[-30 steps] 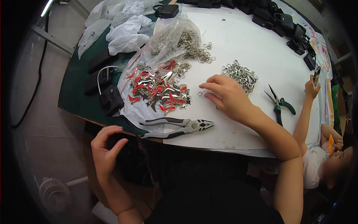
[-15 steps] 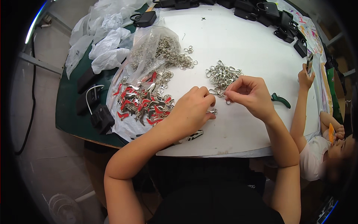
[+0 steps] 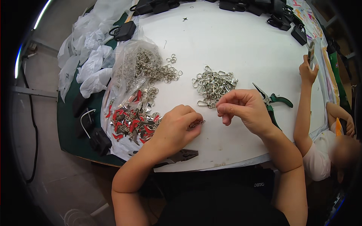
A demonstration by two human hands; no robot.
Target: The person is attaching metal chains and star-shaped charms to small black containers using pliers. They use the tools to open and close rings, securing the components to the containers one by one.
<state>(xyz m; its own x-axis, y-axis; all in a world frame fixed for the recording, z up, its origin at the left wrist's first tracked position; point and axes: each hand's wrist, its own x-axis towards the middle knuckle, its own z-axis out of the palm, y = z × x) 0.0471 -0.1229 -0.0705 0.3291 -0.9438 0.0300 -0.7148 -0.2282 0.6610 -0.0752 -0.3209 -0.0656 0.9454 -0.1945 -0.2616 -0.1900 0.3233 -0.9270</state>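
Observation:
My left hand (image 3: pixel 177 130) is closed on a small metal chain piece (image 3: pixel 197 123), whose end pokes out past the fingertips; the rest is hidden. My right hand (image 3: pixel 243 109) is in a pinch just beside a heap of silver snap-hook clasps (image 3: pixel 217 84); whatever may be between its fingertips is too small to make out. Left of my left hand lies a pile of red and dark high-heel-shoe-shaped metal charms (image 3: pixel 132 122). Pliers with green handles (image 3: pixel 268 100) rest spread apart to the right of the clasps. A second pair of pliers (image 3: pixel 183 155) lies beside my left forearm.
A clear plastic bag (image 3: pixel 126 62) spills metal rings (image 3: pixel 162 71) onto the white board (image 3: pixel 226 49). White plastic bags (image 3: pixel 94 75) and black adapters (image 3: pixel 100 139) stand at the left, more black adapters (image 3: pixel 279 22) at the back. Another person's hand (image 3: pixel 308 71) holds a phone at the right.
The view has shifted, sliding the table things left. My right hand has drawn off the clasp heap slightly, uncovering the green-handled pliers. My left hand stays closed, its metal piece now turned more inward.

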